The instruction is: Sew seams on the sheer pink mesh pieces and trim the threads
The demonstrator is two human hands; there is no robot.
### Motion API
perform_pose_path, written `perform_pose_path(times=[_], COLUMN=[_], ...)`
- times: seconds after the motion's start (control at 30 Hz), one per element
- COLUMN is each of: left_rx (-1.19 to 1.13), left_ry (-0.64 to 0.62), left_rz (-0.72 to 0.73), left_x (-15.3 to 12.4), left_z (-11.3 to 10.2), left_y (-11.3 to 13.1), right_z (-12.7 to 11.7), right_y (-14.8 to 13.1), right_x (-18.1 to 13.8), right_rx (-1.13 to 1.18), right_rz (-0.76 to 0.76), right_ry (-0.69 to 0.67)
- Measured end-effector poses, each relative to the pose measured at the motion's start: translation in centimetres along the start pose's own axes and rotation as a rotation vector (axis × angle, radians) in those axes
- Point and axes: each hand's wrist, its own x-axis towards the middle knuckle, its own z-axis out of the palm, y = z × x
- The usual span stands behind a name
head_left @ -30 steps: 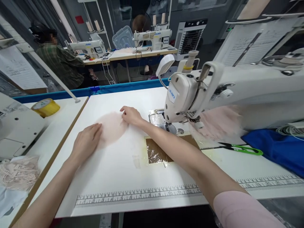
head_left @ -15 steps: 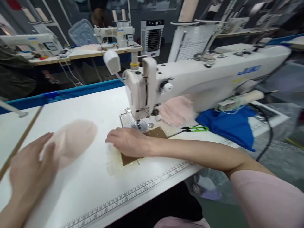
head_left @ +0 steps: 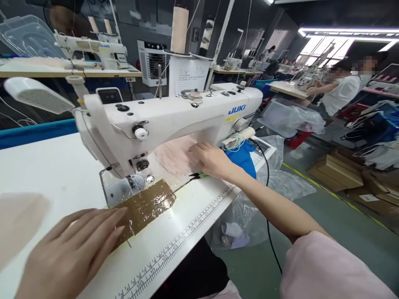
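My left hand (head_left: 77, 249) lies at the lower left with its fingers stretched out, fingertips over the brown taped patch (head_left: 149, 205). It holds nothing that shows. Beside it, a pale pink, rounded fabric piece (head_left: 23, 226) rests on the white table. My right hand (head_left: 215, 162) reaches under the sewing machine's arm, its bent fingers on a heap of pink fabric (head_left: 174, 155); the thumb is hidden. Thread snips (head_left: 201, 175) with green handles lie partly under that hand. The white sewing machine (head_left: 183, 112) has its needle area just beyond the brown patch.
A printed ruler strip (head_left: 183, 232) runs along the table's front edge. Blue cloth (head_left: 241, 162) and a thread cone (head_left: 247, 133) sit at the right end. A black cable (head_left: 268, 207) hangs down. Cardboard boxes (head_left: 336, 174) stand on the floor; other people work farther back.
My right hand has moved from the brown patch to the pink heap. The left has let go of the pale piece and come to the patch. The view has swung right.
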Motion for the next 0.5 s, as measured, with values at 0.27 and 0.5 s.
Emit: perform_pose_path(times=[0.27, 0.5], left_rx=[0.155, 0.128], left_ry=[0.016, -0.104], left_rz=[0.441, 0.426], left_x=[8.5, 13.4], left_z=[5.2, 8.9], left_y=[6.8, 8.8], right_z=[0.3, -0.1], right_y=[1.6, 2.4], right_x=[0.6, -0.5], right_rx=[0.038, 0.153], right_rz=[0.137, -0.028], right_ry=[0.050, 0.013])
